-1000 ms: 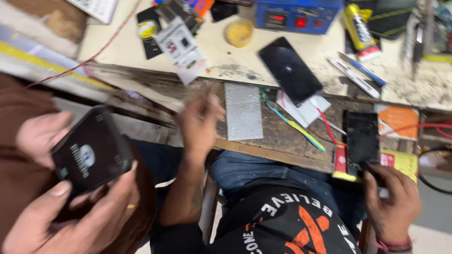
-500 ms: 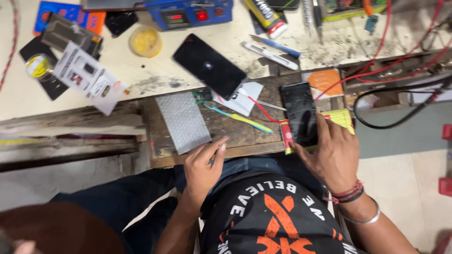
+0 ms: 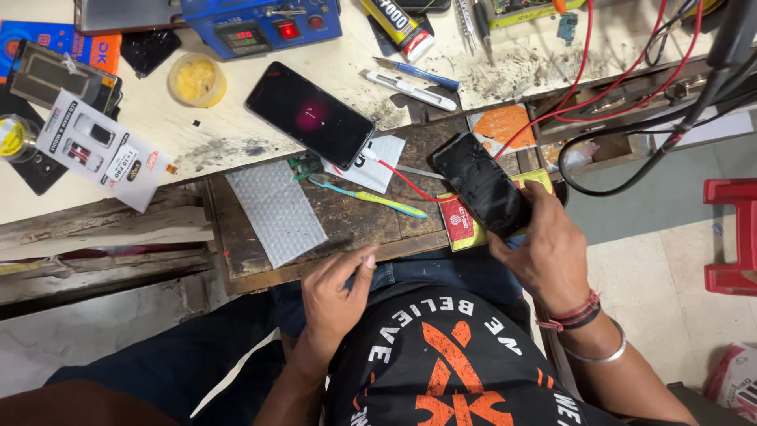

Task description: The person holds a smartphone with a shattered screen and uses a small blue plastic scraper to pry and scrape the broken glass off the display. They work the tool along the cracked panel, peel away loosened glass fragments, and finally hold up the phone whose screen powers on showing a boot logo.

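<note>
Workbench steadier, right hand (image 3: 544, 252) gripping phone (image 3: 482, 184)

A single head-worn camera looks steeply down from close above onto the cluttered workbench (image 3: 236, 134) edge and lap.

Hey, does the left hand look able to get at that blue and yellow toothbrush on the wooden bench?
Probably yes. The left hand rests at the bench's near edge, holding nothing visible, and the toothbrush lies uncovered just beyond it. Only bare wood lies between.
</note>
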{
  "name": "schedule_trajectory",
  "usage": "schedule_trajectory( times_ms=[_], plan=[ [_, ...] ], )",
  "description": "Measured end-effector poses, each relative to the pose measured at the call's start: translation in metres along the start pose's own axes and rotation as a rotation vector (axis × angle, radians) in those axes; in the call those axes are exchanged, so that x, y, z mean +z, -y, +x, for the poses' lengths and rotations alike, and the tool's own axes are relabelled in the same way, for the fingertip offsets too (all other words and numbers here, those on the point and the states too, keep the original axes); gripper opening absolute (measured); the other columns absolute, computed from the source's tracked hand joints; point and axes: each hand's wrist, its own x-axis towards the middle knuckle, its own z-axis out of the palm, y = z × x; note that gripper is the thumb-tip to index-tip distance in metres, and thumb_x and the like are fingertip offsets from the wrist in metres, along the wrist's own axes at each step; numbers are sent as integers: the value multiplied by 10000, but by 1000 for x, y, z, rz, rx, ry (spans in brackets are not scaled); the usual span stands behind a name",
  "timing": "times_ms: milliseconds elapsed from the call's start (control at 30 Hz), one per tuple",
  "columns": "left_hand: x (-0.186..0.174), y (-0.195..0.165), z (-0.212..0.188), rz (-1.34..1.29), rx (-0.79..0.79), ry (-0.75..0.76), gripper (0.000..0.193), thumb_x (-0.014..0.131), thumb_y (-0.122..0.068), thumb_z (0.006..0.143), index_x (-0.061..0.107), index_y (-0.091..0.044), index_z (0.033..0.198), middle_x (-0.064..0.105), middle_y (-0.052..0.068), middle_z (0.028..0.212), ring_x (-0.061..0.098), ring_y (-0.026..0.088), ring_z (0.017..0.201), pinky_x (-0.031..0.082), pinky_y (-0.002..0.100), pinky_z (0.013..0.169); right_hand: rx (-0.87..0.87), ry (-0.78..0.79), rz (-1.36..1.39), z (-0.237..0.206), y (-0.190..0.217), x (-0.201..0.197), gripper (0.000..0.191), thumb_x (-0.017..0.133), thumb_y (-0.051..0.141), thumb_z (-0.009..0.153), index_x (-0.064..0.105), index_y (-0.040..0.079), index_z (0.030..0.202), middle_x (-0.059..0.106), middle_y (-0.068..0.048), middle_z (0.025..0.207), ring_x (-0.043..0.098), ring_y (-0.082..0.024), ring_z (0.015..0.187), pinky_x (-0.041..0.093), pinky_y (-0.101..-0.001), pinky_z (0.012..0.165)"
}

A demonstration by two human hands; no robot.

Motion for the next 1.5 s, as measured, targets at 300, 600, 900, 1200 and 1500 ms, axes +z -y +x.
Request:
schedule_trajectory(
  times_ms=[300, 600, 900, 1200, 1500],
  plan=[
    [5, -33, 3, -390, -17, 205, 296, 734, -135, 928, 717, -36, 1207, 789, 78, 992, 783, 170, 906, 606, 297, 823, -5, -210, 311, -44, -2, -20, 809, 914, 139, 752, 470, -8, 1412, 641, -195, 1366, 683, -302, 1239, 562, -397, 1081],
    [28, -45, -2, -660, -302, 134, 198, 743, -168, 982, 754, 23, 1032, 749, 0, 842, 628, 18, 768, 527, 217, 668, -382, -147, 365, -59, 16, -14, 722, 927, 124, 680, 511, 22, 1261, 621, -223, 1297, 668, -384, 1171, 565, -424, 981],
    [23, -36, -17, -700, -311, 161, 234, 645, -194, 1041, 719, 20, 1100, 714, -24, 835, 611, 11, 765, 516, 210, 674, -173, 13, 452, -44, 28, -13, 520, 855, 108, 776, 626, 4, 1231, 729, -151, 1097, 739, -276, 998, 569, -352, 852],
    [10, -48, -16, -515, -112, 201, 247, 550, -194, 1092, 694, 5, 1122, 583, 36, 730, 510, 83, 646, 435, 266, 609, -87, 119, 591, -30, 34, -11, 178, 801, 89, 840, 736, 19, 990, 751, -97, 847, 738, -195, 714, 549, -294, 653],
    [14, -50, -17, -338, -79, 176, 199, 630, -186, 1045, 711, -13, 987, 633, 109, 719, 611, 184, 585, 455, 315, 562, -120, 150, 469, -24, 28, -14, 81, 753, 69, 875, 745, 29, 945, 633, -119, 691, 629, -271, 595, 478, -350, 564]
  ],
)
